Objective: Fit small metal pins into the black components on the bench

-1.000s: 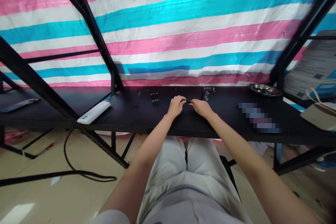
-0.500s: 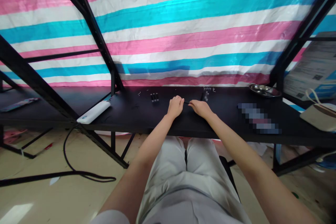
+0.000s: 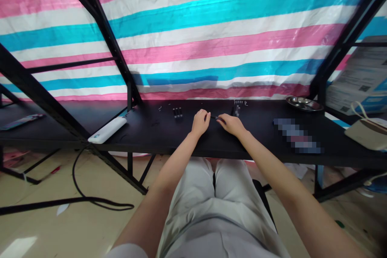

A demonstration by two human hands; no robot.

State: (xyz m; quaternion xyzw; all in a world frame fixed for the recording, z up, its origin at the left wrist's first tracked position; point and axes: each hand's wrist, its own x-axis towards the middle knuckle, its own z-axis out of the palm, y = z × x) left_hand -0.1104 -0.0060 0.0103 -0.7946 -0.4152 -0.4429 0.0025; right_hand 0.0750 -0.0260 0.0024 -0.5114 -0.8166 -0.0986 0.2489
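Note:
Over the black tabletop, my left hand is closed, its thumb and fingers pinched on a thin dark rod. The rod's other end runs into the closed fingers of my right hand. A small greyish part of it shows by the right fingertips; its exact kind is too small to make out. Beyond my right hand lies a small group of dark and clear tubular pieces, with a row of tiny white bits behind. Left of my left hand, three short dark tubes with clear ends lie side by side.
A white power strip lies at the left by the black frame post. To the right are a shiny metal dish, a pixelated item and a beige bag. Striped sheeting hangs behind the table.
My left hand has shifted slightly left, widening the gap between the hands. More of the rod shows, including a greyish part near my right fingers.

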